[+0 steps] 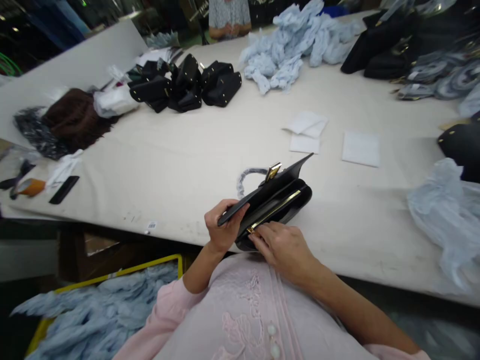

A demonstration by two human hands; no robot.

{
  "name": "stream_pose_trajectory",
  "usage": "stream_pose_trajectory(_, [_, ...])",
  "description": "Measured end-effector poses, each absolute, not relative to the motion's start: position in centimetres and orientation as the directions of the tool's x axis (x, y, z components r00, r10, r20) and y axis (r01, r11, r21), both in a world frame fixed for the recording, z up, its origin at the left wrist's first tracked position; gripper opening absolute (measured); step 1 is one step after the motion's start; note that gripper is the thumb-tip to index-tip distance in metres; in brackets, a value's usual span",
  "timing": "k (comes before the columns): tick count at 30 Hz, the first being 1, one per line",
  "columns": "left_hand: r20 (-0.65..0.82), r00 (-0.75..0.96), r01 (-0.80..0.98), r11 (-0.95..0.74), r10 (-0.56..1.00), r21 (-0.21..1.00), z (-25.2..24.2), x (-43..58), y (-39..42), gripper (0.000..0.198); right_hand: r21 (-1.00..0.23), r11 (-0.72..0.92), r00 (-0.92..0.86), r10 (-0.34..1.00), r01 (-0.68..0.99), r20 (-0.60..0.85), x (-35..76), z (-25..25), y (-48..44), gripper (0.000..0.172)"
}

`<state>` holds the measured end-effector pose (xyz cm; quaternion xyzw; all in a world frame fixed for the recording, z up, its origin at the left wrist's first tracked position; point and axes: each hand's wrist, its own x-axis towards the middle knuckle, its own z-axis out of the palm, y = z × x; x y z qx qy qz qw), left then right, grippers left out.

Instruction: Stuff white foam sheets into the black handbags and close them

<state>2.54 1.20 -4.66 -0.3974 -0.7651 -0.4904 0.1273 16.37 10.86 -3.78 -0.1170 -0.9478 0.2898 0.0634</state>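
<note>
A black handbag [305, 194] rests at the table's near edge, against my body. Its flap is lifted, showing a compartment with a gold zipper [279, 206]. My left hand [224, 225] grips the near end of the flap, thumb on one side and fingers on the other. My right hand [281, 247] lies over the near end of the zipper, its fingertips pinched at the gold zipper pull [252, 229]. A gold clasp [273, 172] stands on the flap's outer side, and a wrapped handle [242, 181] loops out behind it.
Several black bags [187, 82] stand at the back left. Crumpled pale-blue wrapping [296, 45] lies at the back, with more wrapping [446, 210] at right. White sheets [360, 148] lie beyond the bag. A yellow-rimmed crate [180, 265] sits below left. Another person [229, 17] is across the table.
</note>
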Motion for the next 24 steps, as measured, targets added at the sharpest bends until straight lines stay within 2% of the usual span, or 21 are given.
stream_pose_trajectory(2, [0.590, -0.664, 0.726, 0.207, 0.460, 0.656, -5.0, 2.4, 1.3, 0.014, -0.506, 0.847, -0.978, 0.206, 0.162, 0.032, 16.9, -3.3, 11.2, 0.022])
stream_pose_trajectory(4, [0.617, -0.625, 0.751, 0.154, 0.479, 0.642, -5.0, 2.2, 1.3, 0.012, -0.502, 0.848, -0.980, 0.201, 0.168, 0.011, 17.2, -2.9, 11.4, 0.022])
stream_pose_trajectory(8, [0.703, -0.341, 0.864, -0.087, 0.624, 0.496, -4.4, 1.3, 1.1, 0.006, -0.572, 0.799, -0.958, 0.276, 0.187, 0.072, 17.0, -2.7, 11.9, 0.017])
stream_pose_trajectory(11, [0.735, -0.191, 0.890, -0.201, 0.651, 0.409, -4.1, 0.9, 1.2, 0.010, -0.538, 0.831, -0.959, 0.250, 0.142, 0.132, 16.6, -2.9, 12.2, 0.020])
stream_pose_trajectory(14, [0.725, -0.224, 0.882, -0.182, 0.651, 0.436, -4.0, 1.0, 1.4, 0.010, -0.522, 0.845, -0.972, 0.203, 0.115, 0.116, 16.4, -2.9, 12.3, 0.023])
stream_pose_trajectory(20, [0.686, -0.328, 0.863, -0.088, 0.650, 0.497, -3.8, 1.3, 1.4, 0.004, -0.746, 0.636, -0.925, 0.373, 0.198, 0.072, 16.3, -2.9, 12.1, 0.013])
stream_pose_trajectory(22, [0.683, -0.320, 0.866, -0.089, 0.657, 0.492, -3.7, 1.2, 1.4, 0.006, -0.751, 0.620, -0.898, 0.432, 0.227, 0.085, 16.3, -3.0, 11.8, 0.012])
stream_pose_trajectory(24, [0.679, -0.319, 0.867, -0.087, 0.661, 0.491, -3.7, 1.2, 1.4, 0.009, -0.705, 0.664, -0.887, 0.448, 0.248, 0.110, 16.3, -3.3, 11.5, 0.011])
